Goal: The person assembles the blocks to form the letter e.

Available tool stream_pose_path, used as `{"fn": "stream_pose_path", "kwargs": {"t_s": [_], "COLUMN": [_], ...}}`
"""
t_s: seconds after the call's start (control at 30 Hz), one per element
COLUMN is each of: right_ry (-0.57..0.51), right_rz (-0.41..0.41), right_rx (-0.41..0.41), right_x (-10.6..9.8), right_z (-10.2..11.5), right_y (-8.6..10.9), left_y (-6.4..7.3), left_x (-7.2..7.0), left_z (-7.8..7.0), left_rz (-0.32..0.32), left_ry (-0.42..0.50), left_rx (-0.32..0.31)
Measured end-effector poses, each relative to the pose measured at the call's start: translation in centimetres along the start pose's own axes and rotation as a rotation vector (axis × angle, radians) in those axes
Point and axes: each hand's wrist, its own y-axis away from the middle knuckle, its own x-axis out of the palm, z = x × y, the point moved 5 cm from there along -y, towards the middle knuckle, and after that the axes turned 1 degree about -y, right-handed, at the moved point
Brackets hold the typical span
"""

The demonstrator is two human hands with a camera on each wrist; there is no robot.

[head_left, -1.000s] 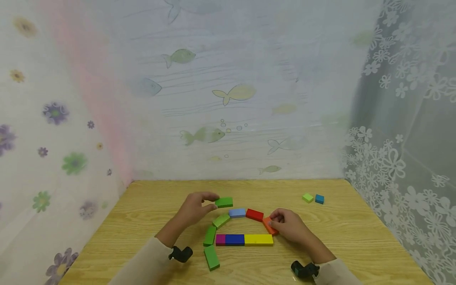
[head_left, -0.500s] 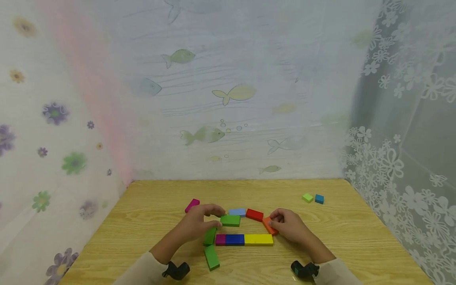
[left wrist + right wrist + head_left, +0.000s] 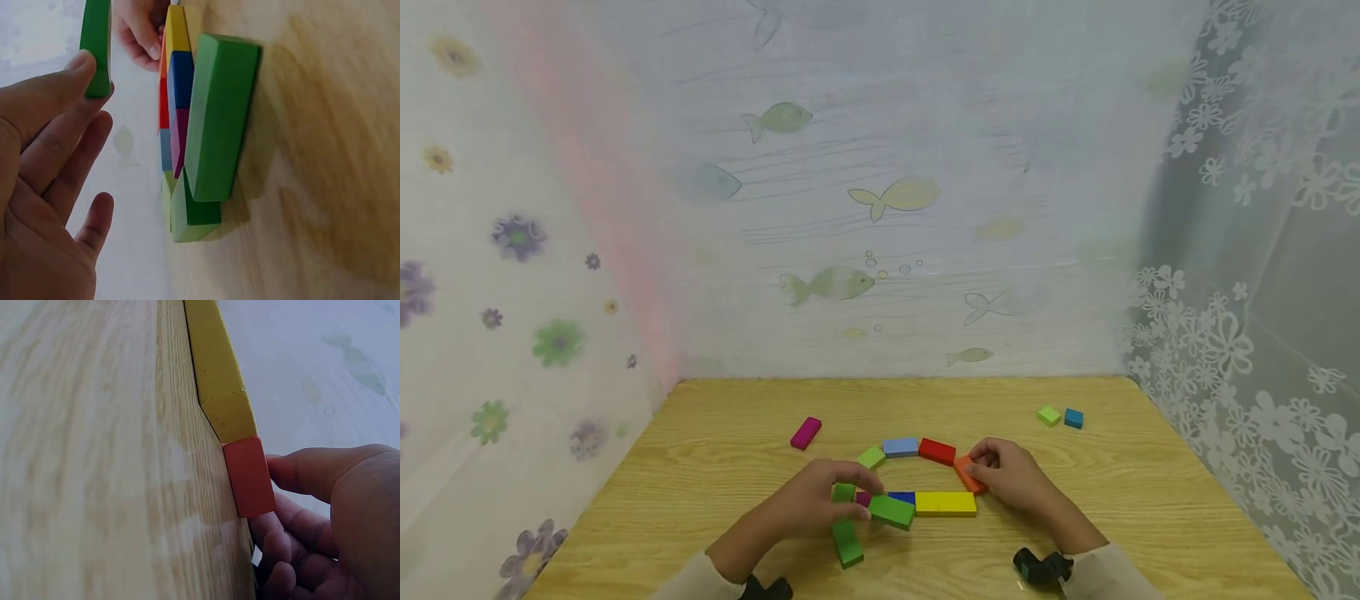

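My left hand point(image 3: 812, 500) pinches a green block point(image 3: 891, 512) between thumb and fingertips, raised above the table in the left wrist view. In the head view it overlaps a dark blue block point(image 3: 902, 497) and a purple block point(image 3: 863, 498) lying in a straight row with a yellow block point(image 3: 946, 504). My right hand point(image 3: 1011, 475) grips an orange block point(image 3: 968, 473), which touches the yellow one's end. A red block point(image 3: 937, 451), a light blue block point(image 3: 900, 447), a light green block point(image 3: 872, 457) and two green blocks point(image 3: 848, 546) curve round to the left; my left hand partly hides these.
A magenta block point(image 3: 806, 433) lies alone at the back left of the wooden table point(image 3: 730, 433). Two small blocks, one lime green point(image 3: 1048, 416) and one blue point(image 3: 1073, 418), lie at the back right. A fish-printed curtain point(image 3: 910, 250) hangs behind the table.
My left hand has carried the green block from behind the curve toward the front, over the row. The magenta block it had hidden now shows. My right hand stays on the orange block.
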Motion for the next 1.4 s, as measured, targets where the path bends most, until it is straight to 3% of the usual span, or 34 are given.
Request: {"fn": "stream_pose_path", "kwargs": {"t_s": [0.33, 0.53, 0.8, 1.17, 1.4], "right_ry": [-0.008, 0.005, 0.007, 0.001, 0.004], "right_rz": [-0.003, -0.012, -0.007, 0.001, -0.001], "right_rx": [0.004, 0.009, 0.011, -0.006, -0.003], "right_x": [-0.1, -0.1, -0.1, 0.0, 0.0], "right_z": [0.0, 0.0, 0.0, -0.1, 0.0], "right_y": [0.2, 0.0, 0.0, 0.0, 0.1], "left_y": [1.0, 1.8, 2.7, 3.2, 3.3], "left_x": [1.3, 2.1, 2.6, 2.7, 2.7], "left_z": [-0.8, -0.8, -0.7, -0.3, -0.3], "left_rz": [0.104, 0.128, 0.136, 0.135, 0.142], "left_ry": [-0.006, -0.067, -0.129, -0.15, -0.166], "left_rx": [0.142, 0.096, 0.082, -0.019, -0.027]}}
